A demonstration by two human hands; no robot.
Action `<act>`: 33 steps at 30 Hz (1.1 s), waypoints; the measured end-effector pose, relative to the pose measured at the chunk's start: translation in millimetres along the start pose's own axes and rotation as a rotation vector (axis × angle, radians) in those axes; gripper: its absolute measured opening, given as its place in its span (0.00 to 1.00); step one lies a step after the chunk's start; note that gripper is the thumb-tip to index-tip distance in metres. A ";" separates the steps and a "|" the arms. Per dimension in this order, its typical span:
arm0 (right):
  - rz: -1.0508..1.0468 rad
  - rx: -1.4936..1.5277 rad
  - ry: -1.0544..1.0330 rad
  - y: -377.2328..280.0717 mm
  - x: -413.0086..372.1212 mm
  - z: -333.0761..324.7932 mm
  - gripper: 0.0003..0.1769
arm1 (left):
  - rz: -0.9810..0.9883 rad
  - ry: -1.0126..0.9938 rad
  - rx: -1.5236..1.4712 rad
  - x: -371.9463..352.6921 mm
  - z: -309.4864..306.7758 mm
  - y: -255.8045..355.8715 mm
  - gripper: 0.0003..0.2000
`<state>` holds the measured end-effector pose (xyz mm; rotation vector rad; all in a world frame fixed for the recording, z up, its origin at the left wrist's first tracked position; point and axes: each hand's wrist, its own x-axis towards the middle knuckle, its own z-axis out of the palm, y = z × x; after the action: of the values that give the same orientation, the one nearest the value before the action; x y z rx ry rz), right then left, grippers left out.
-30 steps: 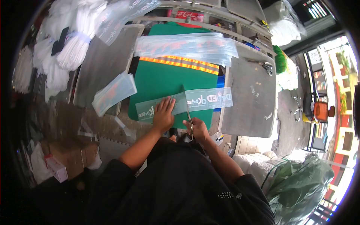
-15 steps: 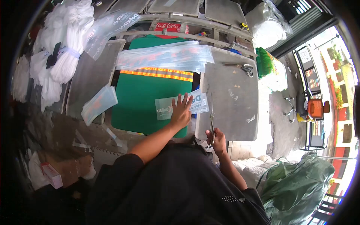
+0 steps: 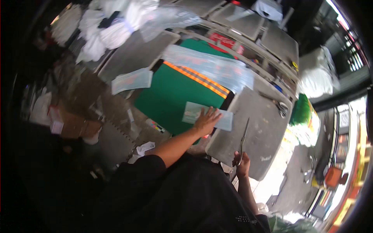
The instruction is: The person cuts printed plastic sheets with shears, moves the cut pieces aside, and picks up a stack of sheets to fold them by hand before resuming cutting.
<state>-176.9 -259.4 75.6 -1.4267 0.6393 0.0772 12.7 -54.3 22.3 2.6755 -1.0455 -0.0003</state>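
Note:
My left hand (image 3: pixel 208 121) lies flat with its fingers spread on a clear printed plastic piece (image 3: pixel 190 112). This piece rests on a green padded panel (image 3: pixel 167 91) and sticks out past its right edge, over the grey board. Across the panel runs an orange and silver reflective band (image 3: pixel 198 79). My right hand (image 3: pixel 243 165) grips scissors (image 3: pixel 244 134) by the handles, blades pointing away from me above the grey board (image 3: pixel 268 130). Beyond the band lies a pile of long printed plastic strips (image 3: pixel 217 66). A smaller stack of plastic pieces (image 3: pixel 132 80) sits to the left.
A second pair of scissors (image 3: pixel 281 109) lies at the grey board's far right. White bundled material (image 3: pixel 116 33) is heaped at the far left. A green and white sack (image 3: pixel 305 118) stands on the right. A cardboard box (image 3: pixel 75 122) is on the floor at left.
My view has tilted, so the scene appears turned clockwise and shifted. My left hand stays flat on the plastic. The scissors remain in my right hand.

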 end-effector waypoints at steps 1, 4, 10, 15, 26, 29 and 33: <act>-0.006 -0.012 -0.005 -3.9 4.1 3.9 0.19 | -0.012 0.074 -0.047 -1.0 -4.1 -1.0 0.33; -0.042 -0.048 -0.090 -14.4 16.5 20.1 0.19 | -0.350 0.022 -0.726 -11.2 -43.8 -23.8 0.27; -0.047 -0.051 -0.232 -20.7 54.9 72.4 0.20 | -0.809 0.902 -1.338 -122.6 -172.1 -197.7 0.12; -0.030 -0.178 -0.162 -50.0 65.2 130.6 0.21 | -1.071 1.096 -0.520 -228.5 -261.5 -363.0 0.18; 0.061 -0.106 -0.052 -64.6 87.6 219.6 0.20 | -0.609 0.064 0.222 -178.1 -119.8 -375.2 0.34; 0.089 -0.050 0.041 -61.0 83.7 224.3 0.21 | -0.508 0.368 0.205 -147.5 -127.2 -372.6 0.34; 0.105 -0.097 0.128 -37.4 76.0 224.9 0.23 | -0.103 0.394 -0.115 -14.7 -123.5 -361.0 0.33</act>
<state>-16.2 -80.7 76.3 -1.4999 0.8252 0.1011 254.1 240.1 50.5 2.4804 -0.7587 0.4152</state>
